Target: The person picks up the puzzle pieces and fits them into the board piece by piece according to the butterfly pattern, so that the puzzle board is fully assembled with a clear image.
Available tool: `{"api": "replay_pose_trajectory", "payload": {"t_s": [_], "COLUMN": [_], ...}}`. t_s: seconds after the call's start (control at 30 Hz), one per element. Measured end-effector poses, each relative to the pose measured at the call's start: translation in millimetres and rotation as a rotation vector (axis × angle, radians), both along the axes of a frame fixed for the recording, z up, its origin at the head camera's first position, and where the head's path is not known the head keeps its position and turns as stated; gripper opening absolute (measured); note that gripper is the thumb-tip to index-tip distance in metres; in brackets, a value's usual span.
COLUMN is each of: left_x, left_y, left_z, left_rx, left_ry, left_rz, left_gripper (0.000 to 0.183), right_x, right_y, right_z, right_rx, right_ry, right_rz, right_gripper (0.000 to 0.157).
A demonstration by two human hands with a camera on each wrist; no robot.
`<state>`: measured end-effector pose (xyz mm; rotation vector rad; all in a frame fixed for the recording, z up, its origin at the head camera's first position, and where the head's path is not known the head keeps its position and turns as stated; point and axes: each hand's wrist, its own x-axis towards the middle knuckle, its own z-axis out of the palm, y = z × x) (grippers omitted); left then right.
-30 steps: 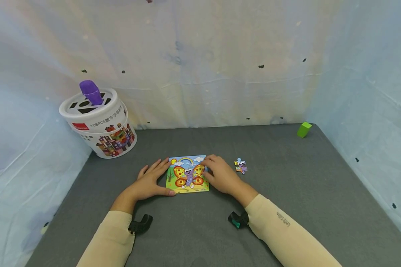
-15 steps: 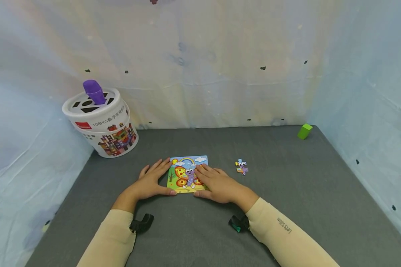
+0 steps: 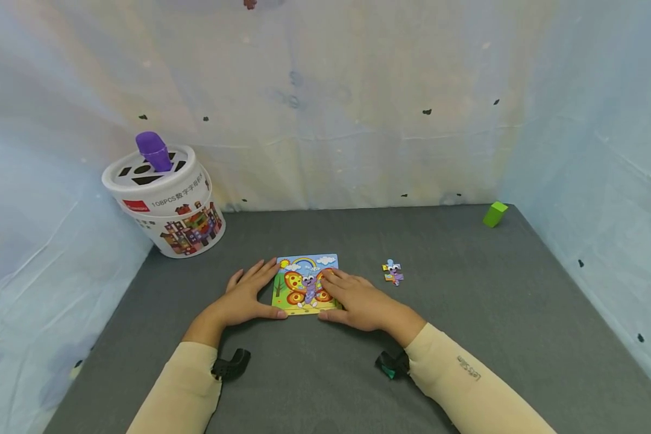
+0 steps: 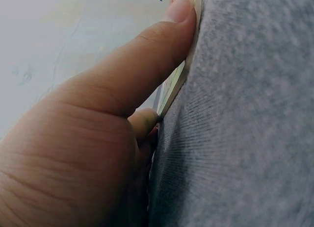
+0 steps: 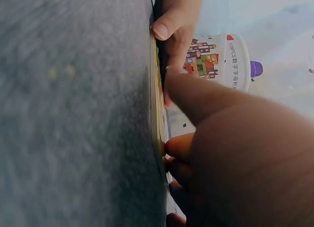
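Note:
A square jigsaw puzzle [image 3: 302,284] with a butterfly and rainbow picture lies flat on the grey cloth. My left hand [image 3: 245,300] spreads along its left side, thumb at the front left corner and fingertips by the far left corner. In the left wrist view the thumb [image 4: 147,60] touches the puzzle's edge. My right hand [image 3: 362,301] rests on the right part of the picture with fingers extended, hiding part of the right wing. Its thumb lies at the front edge. To the right of the puzzle is a small purple-and-yellow jigsaw piece [image 3: 393,272] with a face on it.
A white lidded bucket [image 3: 165,202] stands at the back left, a purple piece [image 3: 154,150] sticking up from its lid. Near the far right corner sits a green block [image 3: 495,214]. Pale sheets [image 3: 358,150] enclose the table at the back and sides.
My right hand has gone from the puzzle's right edge, fingers bent, to lying over the picture, and has since slid slightly right. The left hand has stayed in place.

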<state>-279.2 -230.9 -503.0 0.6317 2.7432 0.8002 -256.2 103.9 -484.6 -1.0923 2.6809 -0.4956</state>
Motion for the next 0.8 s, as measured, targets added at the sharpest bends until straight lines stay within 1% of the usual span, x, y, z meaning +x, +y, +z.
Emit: {"api": "replay_pose_trajectory", "payload": {"t_s": [0.1, 0.17, 0.33, 0.43, 0.53, 0.6, 0.63, 0.73, 0.8], "left_x": [0.0, 0.1, -0.4, -0.7, -0.3, -0.2, -0.2, -0.1, -0.1], "left_y": [0, 1, 1, 1, 0, 0, 0, -1, -1], "left_z": [0.0, 0.0, -0.2, -0.2, 0.5, 0.4, 0.2, 0.2, 0.4], "left_rx": [0.000, 0.005, 0.012, 0.011, 0.012, 0.013, 0.014, 0.015, 0.016], "left_ry": [0.000, -0.001, -0.006, -0.007, -0.015, -0.020, -0.021, -0.017, -0.015], "left_rz": [0.000, -0.002, -0.008, -0.009, -0.008, -0.008, -0.009, -0.009, -0.009], "left_gripper": [0.124, 0.124, 0.124, 0.124, 0.124, 0.124, 0.124, 0.124, 0.124], "right_x": [-0.3, -1.5, -6.5, -11.9, -18.7, -23.2, -25.5, -32.2, -36.4], "right_y": [5, 10, 31, 46, 61, 73, 78, 96, 107], "right_z": [2.2, 2.6, 6.2, 10.3, 15.3, 18.6, 19.5, 20.2, 19.3], "right_rx": [-0.053, -0.130, -0.398, -0.581, -0.761, -0.854, -0.891, -0.969, -1.007], "right_ry": [-0.042, -0.087, -0.233, -0.354, -0.504, -0.591, -0.619, -0.659, -0.653], "right_rz": [-0.004, -0.013, -0.077, -0.108, -0.119, -0.124, -0.129, -0.146, -0.162], "right_gripper": [0.082, 0.078, 0.067, 0.064, 0.068, 0.074, 0.076, 0.083, 0.086]}}
